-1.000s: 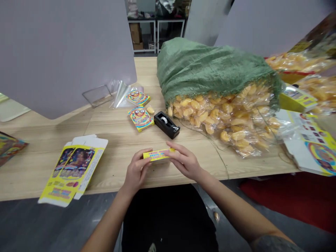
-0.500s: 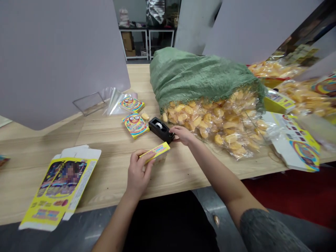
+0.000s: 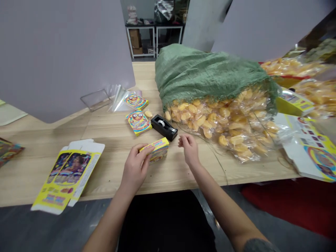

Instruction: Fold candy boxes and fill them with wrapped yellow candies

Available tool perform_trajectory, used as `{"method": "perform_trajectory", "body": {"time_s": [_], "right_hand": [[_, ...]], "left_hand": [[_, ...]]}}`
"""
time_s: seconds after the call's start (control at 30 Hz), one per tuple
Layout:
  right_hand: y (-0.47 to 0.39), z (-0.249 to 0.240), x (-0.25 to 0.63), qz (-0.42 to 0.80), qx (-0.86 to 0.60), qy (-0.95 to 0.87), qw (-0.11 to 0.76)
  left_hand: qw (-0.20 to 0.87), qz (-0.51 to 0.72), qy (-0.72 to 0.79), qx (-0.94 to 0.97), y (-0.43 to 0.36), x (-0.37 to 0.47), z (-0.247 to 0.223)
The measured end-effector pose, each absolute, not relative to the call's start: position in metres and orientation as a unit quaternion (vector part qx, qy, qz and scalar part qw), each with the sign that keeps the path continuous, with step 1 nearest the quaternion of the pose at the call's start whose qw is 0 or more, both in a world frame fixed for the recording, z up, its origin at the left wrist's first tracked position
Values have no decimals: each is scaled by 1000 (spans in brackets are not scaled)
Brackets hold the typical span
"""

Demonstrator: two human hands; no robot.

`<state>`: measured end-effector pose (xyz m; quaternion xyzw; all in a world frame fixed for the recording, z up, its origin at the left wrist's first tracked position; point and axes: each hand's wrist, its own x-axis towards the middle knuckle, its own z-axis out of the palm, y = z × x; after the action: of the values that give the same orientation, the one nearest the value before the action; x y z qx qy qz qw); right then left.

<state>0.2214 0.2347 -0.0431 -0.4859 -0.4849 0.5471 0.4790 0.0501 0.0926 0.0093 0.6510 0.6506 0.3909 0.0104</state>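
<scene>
My left hand [image 3: 134,167] grips a small yellow printed box [image 3: 160,151] above the table's front part, fingers on its near end. My right hand [image 3: 191,149] is pinched closed just right of the box. Whatever lies between its fingertips is too small to make out. Between the hands and farther back stands a black tape dispenser [image 3: 165,128] with a clear roll; the right hand is apart from it. Two similar boxes lie flat left of the dispenser, a nearer one [image 3: 138,122] and a farther one [image 3: 135,101]. A small yellow capsule [image 3: 148,113] rests beside them.
A green woven sack [image 3: 210,70] spills bagged yellow capsules [image 3: 199,117] across the right. Unfolded cartons lie left [image 3: 70,175] and far right [image 3: 312,147]. Clear plastic sleeves [image 3: 118,99] and a wire frame [image 3: 96,99] sit behind, near a grey panel [image 3: 63,52].
My right hand has left the dispenser's cutting end and moved toward me, fingers still pinched. The box in my left hand has turned, showing more of its side. The view has shifted slightly.
</scene>
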Motion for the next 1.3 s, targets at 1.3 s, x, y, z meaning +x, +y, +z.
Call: {"method": "perform_trajectory", "body": {"time_s": [1.3], "right_hand": [[248,21,126,485,-400,-694,352]], "left_hand": [[-144,197,860,448,5,-56,-38]]}}
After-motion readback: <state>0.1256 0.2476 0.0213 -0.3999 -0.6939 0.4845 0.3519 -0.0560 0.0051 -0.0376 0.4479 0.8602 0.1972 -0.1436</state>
